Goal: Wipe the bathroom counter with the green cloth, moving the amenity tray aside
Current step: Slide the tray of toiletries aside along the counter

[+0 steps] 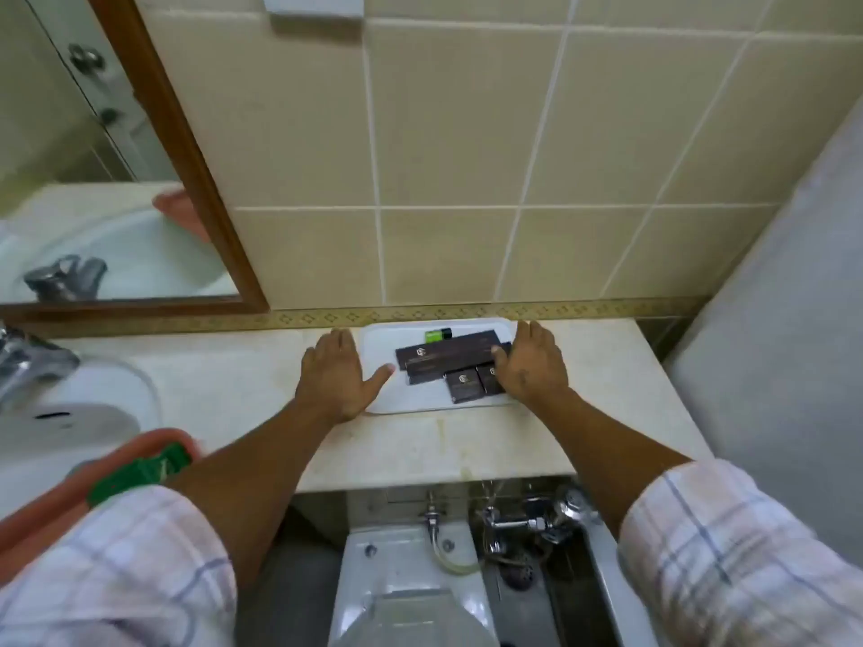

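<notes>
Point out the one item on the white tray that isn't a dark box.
It is the small green item at the back edge of the amenity tray, nearest the wall. Everything else on the tray is a dark brown box.

Wood-framed mirror (196, 179), upper left; chrome faucet (28, 361) and white sink (84, 413), left edge; beige wall tiles (467, 133); toilet (411, 590), chrome valve (532, 520), bottom centre.

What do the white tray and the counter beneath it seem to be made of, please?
The white rectangular tray looks like smooth plastic: uniform white, rounded corners, thin raised rim. The beige counter looks like polished stone, perhaps marble: faint mottling and a slight sheen; a stone-look laminate cannot be excluded.
</notes>
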`<state>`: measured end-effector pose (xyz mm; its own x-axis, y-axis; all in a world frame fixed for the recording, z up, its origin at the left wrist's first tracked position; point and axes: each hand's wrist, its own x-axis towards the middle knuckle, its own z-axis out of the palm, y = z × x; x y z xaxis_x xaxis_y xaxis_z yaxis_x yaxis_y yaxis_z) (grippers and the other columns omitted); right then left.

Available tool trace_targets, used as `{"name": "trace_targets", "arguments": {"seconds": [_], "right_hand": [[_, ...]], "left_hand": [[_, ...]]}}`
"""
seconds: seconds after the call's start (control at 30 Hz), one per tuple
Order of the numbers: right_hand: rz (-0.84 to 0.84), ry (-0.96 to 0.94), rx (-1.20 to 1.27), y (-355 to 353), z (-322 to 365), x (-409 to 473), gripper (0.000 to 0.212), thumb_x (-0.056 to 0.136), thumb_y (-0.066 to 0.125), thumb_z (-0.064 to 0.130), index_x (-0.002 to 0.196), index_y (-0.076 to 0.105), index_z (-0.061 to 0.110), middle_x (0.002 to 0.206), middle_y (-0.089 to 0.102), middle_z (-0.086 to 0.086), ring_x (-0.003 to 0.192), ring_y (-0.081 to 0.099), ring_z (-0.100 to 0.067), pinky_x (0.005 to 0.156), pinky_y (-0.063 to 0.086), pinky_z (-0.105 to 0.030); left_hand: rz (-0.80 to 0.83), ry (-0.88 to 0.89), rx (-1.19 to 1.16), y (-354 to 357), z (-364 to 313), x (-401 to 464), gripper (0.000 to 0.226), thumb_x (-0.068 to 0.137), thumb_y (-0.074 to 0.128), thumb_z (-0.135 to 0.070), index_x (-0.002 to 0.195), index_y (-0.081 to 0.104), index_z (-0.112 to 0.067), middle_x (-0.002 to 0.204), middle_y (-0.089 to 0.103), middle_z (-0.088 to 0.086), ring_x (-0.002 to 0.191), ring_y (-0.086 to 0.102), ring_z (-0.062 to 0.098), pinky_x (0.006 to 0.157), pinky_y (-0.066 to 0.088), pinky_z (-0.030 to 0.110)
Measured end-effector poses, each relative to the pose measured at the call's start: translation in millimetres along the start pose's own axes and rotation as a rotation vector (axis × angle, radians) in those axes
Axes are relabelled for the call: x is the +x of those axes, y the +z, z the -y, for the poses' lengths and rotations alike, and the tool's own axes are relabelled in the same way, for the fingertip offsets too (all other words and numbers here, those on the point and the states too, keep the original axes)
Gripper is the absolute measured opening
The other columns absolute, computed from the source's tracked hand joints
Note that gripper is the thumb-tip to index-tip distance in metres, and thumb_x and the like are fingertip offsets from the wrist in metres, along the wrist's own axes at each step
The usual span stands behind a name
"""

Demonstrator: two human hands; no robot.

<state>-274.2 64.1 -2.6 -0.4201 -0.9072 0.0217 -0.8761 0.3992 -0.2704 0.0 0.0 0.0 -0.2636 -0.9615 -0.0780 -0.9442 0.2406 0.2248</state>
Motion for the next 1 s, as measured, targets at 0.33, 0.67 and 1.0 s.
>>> {"name": "trace_targets", "arguments": {"seconds": [0.33,0.67,1.0], "right_hand": [[0.141,0.251,0.073,23,-16,36,0.023,0.086,0.058,0.003,0.108,0.062,0.000,0.113,0.059,-0.020,0.103,0.061,-0.038,0.082,0.050,-0.039],[0.133,0.363,0.192,29,-26,49,0.011,0.087,0.065,0.011,0.093,0.057,0.008,0.104,0.066,-0.017,0.090,0.065,-0.034,0.067,0.046,-0.033],[0.049,0.513,0.407,-15,-89,-15,0.012,0.079,0.067,0.005,0.077,0.055,0.003,0.086,0.059,-0.019,0.079,0.060,-0.032,0.058,0.041,-0.025]], "left_hand": [[0.050,-0.302,-0.366,26,-3,28,0.030,0.089,0.066,-0.030,0.097,0.068,-0.001,0.096,0.070,0.017,0.089,0.065,0.031,0.073,0.048,0.034],[0.092,-0.384,-0.348,22,-12,46,0.021,0.082,0.067,-0.006,0.101,0.068,0.004,0.102,0.069,0.021,0.095,0.065,0.036,0.074,0.051,0.036],[0.143,-0.087,-0.152,4,-79,75,0.008,0.078,0.063,-0.006,0.082,0.056,-0.006,0.101,0.068,0.020,0.093,0.064,0.038,0.067,0.045,0.034]]}}
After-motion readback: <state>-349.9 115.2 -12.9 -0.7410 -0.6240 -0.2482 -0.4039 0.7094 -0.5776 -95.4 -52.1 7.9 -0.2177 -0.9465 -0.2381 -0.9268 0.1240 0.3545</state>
